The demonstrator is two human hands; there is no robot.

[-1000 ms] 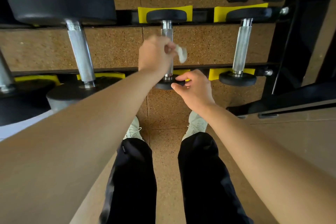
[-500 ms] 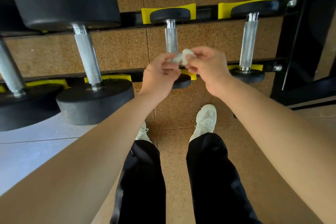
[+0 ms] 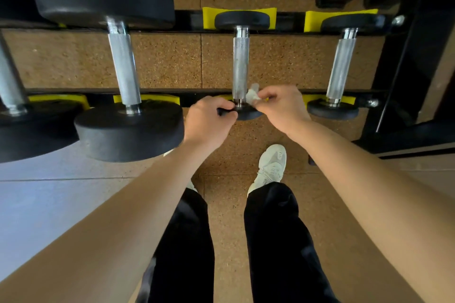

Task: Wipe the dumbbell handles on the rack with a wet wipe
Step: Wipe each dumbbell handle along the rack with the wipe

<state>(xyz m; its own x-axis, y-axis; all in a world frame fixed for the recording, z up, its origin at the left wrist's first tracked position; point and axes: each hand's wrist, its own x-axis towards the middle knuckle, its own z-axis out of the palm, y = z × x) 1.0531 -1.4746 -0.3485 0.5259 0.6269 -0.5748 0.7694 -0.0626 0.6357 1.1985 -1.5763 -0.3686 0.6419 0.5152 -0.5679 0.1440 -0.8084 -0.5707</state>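
Right hand (image 3: 283,106) pinches wet wipe (image 3: 252,96) just right of dumbbell handle (image 3: 240,64) base. Left hand (image 3: 206,120), fingers curled, grips the near head (image 3: 249,113) below that handle.

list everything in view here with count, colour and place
dumbbells: four, black heads and silver handles, on rack
rack: one, black, across top and right
pads: several, yellow, under dumbbell heads
wipe: one, white, by middle dumbbell's near end
floor: brown speckled, grey tiles at left
shoes: two, white, on floor
trousers: black, bottom centre
left hand: grips middle dumbbell's near head
right hand: pinches wipe
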